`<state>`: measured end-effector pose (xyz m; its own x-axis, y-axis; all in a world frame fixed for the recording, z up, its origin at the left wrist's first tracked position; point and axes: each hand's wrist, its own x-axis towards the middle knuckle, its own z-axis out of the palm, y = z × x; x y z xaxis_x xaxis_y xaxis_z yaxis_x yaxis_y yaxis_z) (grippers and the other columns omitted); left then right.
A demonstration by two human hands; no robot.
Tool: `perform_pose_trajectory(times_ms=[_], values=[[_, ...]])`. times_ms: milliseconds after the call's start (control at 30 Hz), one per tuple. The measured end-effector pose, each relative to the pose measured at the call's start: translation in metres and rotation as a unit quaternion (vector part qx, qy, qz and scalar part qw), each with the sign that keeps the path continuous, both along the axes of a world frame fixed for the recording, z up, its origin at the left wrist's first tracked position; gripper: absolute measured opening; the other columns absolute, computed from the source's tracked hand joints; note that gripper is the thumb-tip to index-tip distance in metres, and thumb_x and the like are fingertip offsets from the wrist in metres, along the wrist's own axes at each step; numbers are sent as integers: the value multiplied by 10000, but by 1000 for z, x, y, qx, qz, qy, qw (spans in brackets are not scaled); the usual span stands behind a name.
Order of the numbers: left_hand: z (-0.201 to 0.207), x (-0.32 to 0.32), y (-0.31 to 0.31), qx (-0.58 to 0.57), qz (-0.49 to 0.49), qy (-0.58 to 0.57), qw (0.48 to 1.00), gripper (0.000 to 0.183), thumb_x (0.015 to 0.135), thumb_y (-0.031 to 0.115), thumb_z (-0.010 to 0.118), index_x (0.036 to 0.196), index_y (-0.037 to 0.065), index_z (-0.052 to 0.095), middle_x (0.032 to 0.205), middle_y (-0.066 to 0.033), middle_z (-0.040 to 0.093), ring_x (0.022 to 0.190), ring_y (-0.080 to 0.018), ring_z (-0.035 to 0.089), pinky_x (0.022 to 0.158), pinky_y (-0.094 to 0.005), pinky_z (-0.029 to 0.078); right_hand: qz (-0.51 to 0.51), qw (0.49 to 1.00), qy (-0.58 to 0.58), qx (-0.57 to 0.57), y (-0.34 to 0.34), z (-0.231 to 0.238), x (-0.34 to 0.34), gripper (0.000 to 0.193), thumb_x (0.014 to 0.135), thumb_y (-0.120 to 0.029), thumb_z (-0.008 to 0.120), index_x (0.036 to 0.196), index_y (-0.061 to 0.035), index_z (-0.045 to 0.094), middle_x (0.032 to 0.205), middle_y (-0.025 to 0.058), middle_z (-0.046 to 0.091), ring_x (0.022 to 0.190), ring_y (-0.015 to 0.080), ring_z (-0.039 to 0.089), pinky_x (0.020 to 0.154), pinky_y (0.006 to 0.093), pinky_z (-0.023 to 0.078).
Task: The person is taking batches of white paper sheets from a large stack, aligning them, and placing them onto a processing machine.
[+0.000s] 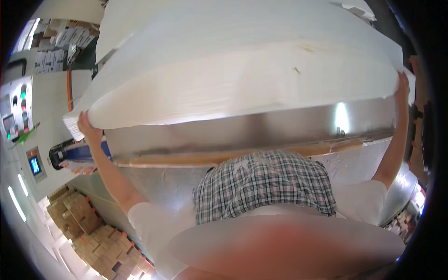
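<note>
A wide stack of large white sheets (224,88) spans the view in front of me, its near edge bowed and lifted over a metal table. Thin layers show at its left corner. My left hand (88,127) grips that near left corner, fingers closed round the edge. At the opposite end, my right hand (402,86) is closed on the right edge, its fingers partly hidden. Both arms are stretched wide apart. A small brown mark and a tan smudge show on the top sheet, right of the middle.
Beneath the sheets lies the metal table surface (205,137), with a brown strip (186,160) along its near edge. On the left stands a machine panel with buttons (23,105) and a small screen (35,164). Stacked cardboard boxes (100,247) fill the lower left.
</note>
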<state>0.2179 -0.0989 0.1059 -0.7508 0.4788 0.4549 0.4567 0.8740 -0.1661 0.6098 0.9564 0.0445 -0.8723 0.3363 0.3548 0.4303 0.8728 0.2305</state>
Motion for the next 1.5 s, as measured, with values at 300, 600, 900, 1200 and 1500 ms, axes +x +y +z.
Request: perform_pose_trajectory(times_ms=[300,600,900,1200,1500], values=[[-87,144,-38,-39,121,-158,979,513,664,194,632,1152,133,488,1208,-151,457,1196,-295,364,1007,-491,211,-36,991,-97,-87,-118,-65,102,556,704,23,518,1213,-183,425,1327,148,339,1256,314,287,1017,464,218],[-90,123,-57,-133,156,-282,937,628,578,92,644,1179,112,463,1239,-154,429,1165,-316,375,992,-440,258,-21,957,-260,-129,-102,-64,102,575,669,75,520,1200,-127,427,1285,134,380,1221,325,328,1000,412,265],[-136,-47,-32,-97,236,-604,755,500,635,-1,475,1103,141,577,1018,-164,604,991,-324,557,820,-365,444,-150,773,-575,-222,-67,-100,-103,785,463,163,655,1183,-95,476,1155,151,516,1067,350,498,831,386,467],[-158,-29,22,-69,232,-479,844,344,751,49,433,1029,140,615,997,-141,617,963,-316,568,849,-372,429,-301,756,-432,-388,64,-101,-65,351,697,-64,586,1048,-85,589,1010,143,601,1011,266,554,837,363,434],[-70,188,288,258,-254,-408,838,288,738,40,591,1023,66,561,1039,-106,570,1014,-269,529,898,-370,408,236,701,-182,-648,-232,-24,-148,621,742,-159,629,1298,-59,369,1305,72,414,1178,192,403,1010,339,287]])
